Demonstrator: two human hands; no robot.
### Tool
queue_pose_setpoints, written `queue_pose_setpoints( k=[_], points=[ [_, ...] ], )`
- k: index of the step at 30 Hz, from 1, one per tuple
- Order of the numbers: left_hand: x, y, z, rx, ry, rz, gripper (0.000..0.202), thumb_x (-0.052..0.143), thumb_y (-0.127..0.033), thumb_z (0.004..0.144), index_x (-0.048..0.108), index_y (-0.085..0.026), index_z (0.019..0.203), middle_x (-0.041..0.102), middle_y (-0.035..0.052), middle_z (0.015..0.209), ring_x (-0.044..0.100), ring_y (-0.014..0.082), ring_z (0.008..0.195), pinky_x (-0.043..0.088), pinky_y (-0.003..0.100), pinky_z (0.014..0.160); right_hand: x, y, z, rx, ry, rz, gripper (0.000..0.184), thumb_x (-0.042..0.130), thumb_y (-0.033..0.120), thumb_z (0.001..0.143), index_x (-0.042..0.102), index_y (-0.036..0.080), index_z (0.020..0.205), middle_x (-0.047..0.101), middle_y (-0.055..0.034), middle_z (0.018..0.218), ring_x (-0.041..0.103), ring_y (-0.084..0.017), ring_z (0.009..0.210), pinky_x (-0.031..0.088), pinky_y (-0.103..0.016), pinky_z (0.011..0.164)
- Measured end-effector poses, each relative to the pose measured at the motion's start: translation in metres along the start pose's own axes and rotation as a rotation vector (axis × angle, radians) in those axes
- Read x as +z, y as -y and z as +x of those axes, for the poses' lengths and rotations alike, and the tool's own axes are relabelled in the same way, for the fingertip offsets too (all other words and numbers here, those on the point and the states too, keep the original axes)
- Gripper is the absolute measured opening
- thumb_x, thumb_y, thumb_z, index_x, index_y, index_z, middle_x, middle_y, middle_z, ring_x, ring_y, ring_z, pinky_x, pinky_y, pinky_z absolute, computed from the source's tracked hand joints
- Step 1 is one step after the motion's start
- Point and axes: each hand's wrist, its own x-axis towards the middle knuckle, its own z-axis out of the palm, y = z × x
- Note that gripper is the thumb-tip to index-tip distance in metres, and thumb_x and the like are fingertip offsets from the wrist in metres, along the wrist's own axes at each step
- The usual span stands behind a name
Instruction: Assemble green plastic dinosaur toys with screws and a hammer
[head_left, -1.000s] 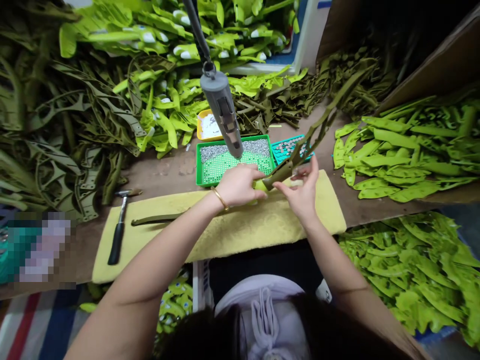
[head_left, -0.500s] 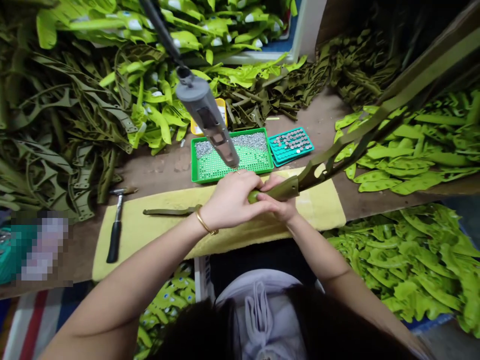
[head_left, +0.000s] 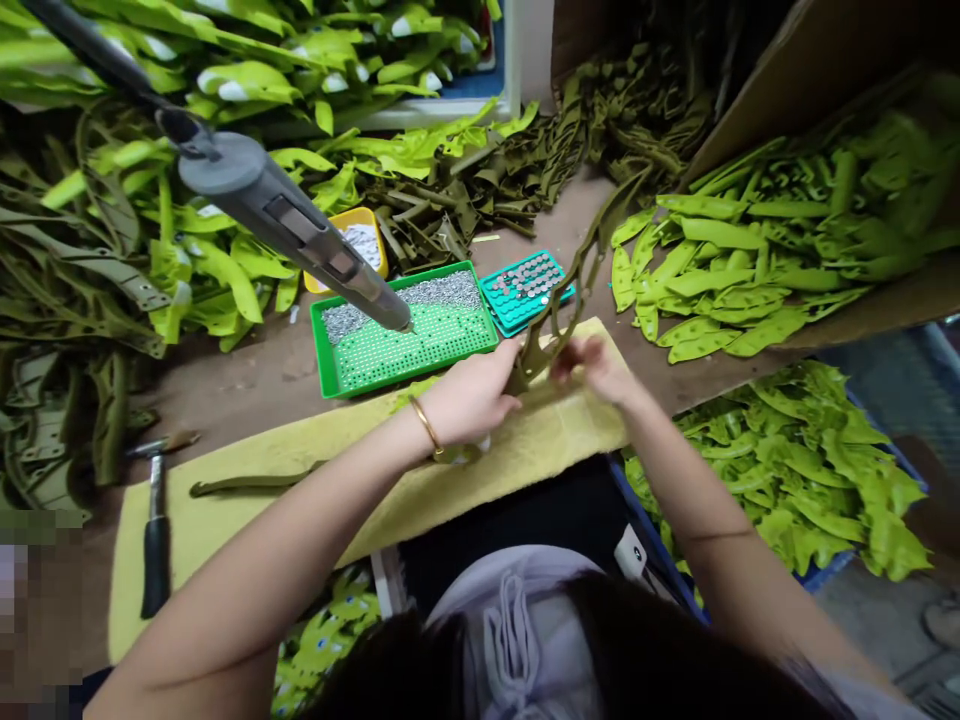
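Observation:
My left hand (head_left: 480, 395) is closed on the lower end of a long olive-green curved plastic part (head_left: 544, 340). The part stands tilted up and away to the right, with cut-outs along its length. Just right of its lower end is my right hand (head_left: 600, 370), its fingers bent and smeared by motion; whether they touch the part I cannot tell. A bit of lime-green plastic (head_left: 409, 395) shows behind my left wrist. Beneath both hands lies a yellow cloth (head_left: 390, 510). A grey electric screwdriver (head_left: 300, 240) hangs tilted, its tip over a green tray (head_left: 326, 375) of small screws.
On the cloth's left are a hammer (head_left: 156, 540) and a slim olive piece (head_left: 255, 482). Behind stand a teal tray (head_left: 506, 318) of round metal discs and a yellow container (head_left: 379, 235). Heaps of lime parts (head_left: 750, 250) and olive parts (head_left: 450, 205) surround the bench.
The olive part has swung from leaning far right to standing steeper. My right hand has moved off its lower end, away from my left hand. The view has shifted right.

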Motion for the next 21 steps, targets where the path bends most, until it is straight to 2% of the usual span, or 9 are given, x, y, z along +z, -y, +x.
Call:
queue_pose_setpoints(
  k=[1,2,3,5,7,10,15,18,21],
  points=[
    [0.002,0.004,0.003,-0.006,0.001,-0.039,0.052,0.059,-0.025,0.081,0.042,-0.01,0.127,0.067,0.015,0.103,0.065,0.0288,0.093,0.047,0.034,0.075,-0.029,0.002,0.002,0.014,-0.205,-0.083,0.071,0.027,0.08,0.079,0.063,0.019,0.08,0.062,-0.0047,0.062,0.055,-0.014,0.056,0.048,-0.03,0.056],
    [0.005,0.009,0.006,-0.013,-0.014,-0.088,0.048,0.059,-0.028,0.082,0.044,-0.01,0.124,0.067,0.015,0.105,0.064,0.0289,0.095,0.047,0.035,0.078,-0.058,0.005,0.004,0.024,-0.458,-0.227,0.059,0.032,0.072,0.084,0.062,0.021,0.084,0.065,-0.0066,0.069,0.056,-0.016,0.06,0.05,-0.033,0.062],
    [0.007,0.014,0.008,-0.02,-0.034,-0.149,0.044,0.056,-0.032,0.083,0.047,-0.011,0.121,0.066,0.0145,0.107,0.063,0.0283,0.097,0.047,0.035,0.08,-0.086,0.008,0.004,0.033,-0.601,-0.41,0.045,0.041,0.062,0.086,0.062,0.022,0.09,0.068,-0.0092,0.081,0.06,-0.019,0.071,0.052,-0.037,0.072],
    [0.013,0.021,0.013,-0.041,-0.069,-0.282,0.036,0.05,-0.038,0.087,0.052,-0.014,0.113,0.066,0.0119,0.107,0.063,0.0264,0.097,0.047,0.035,0.083,-0.129,0.012,0.005,0.066,-0.614,-0.786,0.032,0.046,0.044,0.086,0.062,0.024,0.104,0.067,-0.0141,0.107,0.06,-0.027,0.098,0.047,-0.044,0.093],
    [0.019,0.023,0.018,-0.076,-0.089,-0.37,0.03,0.045,-0.04,0.088,0.055,-0.017,0.103,0.067,0.0093,0.102,0.063,0.0246,0.093,0.047,0.035,0.081,-0.151,0.01,0.006,0.1,-0.43,-1.086,0.039,0.048,0.034,0.083,0.059,0.022,0.119,0.058,-0.015,0.13,0.049,-0.032,0.122,0.038,-0.049,0.106],
    [0.025,0.019,0.023,-0.084,-0.124,-0.416,0.024,0.045,-0.039,0.087,0.056,-0.019,0.095,0.067,0.0071,0.096,0.063,0.023,0.088,0.047,0.035,0.079,-0.148,-0.005,0.013,0.146,-0.255,-1.32,0.054,0.054,0.034,0.079,0.053,0.015,0.129,0.046,-0.017,0.143,0.038,-0.039,0.133,0.029,-0.059,0.11],
    [0.031,0.017,0.021,-0.033,-0.147,-0.45,0.028,0.046,-0.041,0.086,0.058,-0.019,0.099,0.068,0.0077,0.099,0.064,0.0241,0.09,0.049,0.037,0.08,-0.135,-0.02,0.027,0.059,-0.307,-1.417,0.041,0.046,0.029,0.086,0.058,0.007,0.119,0.059,-0.0217,0.126,0.046,-0.035,0.126,0.022,-0.061,0.111],
    [0.031,0.019,0.017,-0.026,-0.162,-0.436,0.029,0.047,-0.04,0.087,0.059,-0.019,0.102,0.069,0.0085,0.102,0.065,0.0242,0.093,0.05,0.037,0.082,-0.145,-0.005,0.026,-0.114,-0.533,-1.258,0.044,0.039,0.037,0.092,0.053,0.013,0.126,0.058,-0.0174,0.129,0.049,-0.031,0.126,0.02,-0.061,0.112],
    [0.029,0.017,0.014,-0.058,-0.21,-0.409,0.035,0.047,-0.039,0.088,0.058,-0.015,0.11,0.069,0.01,0.107,0.065,0.0245,0.097,0.05,0.038,0.086,-0.134,0.015,0.019,-0.297,-0.831,-0.822,0.05,0.03,0.045,0.094,0.045,0.018,0.133,0.057,-0.0143,0.129,0.053,-0.026,0.121,0.034,-0.054,0.108]
  ],
)
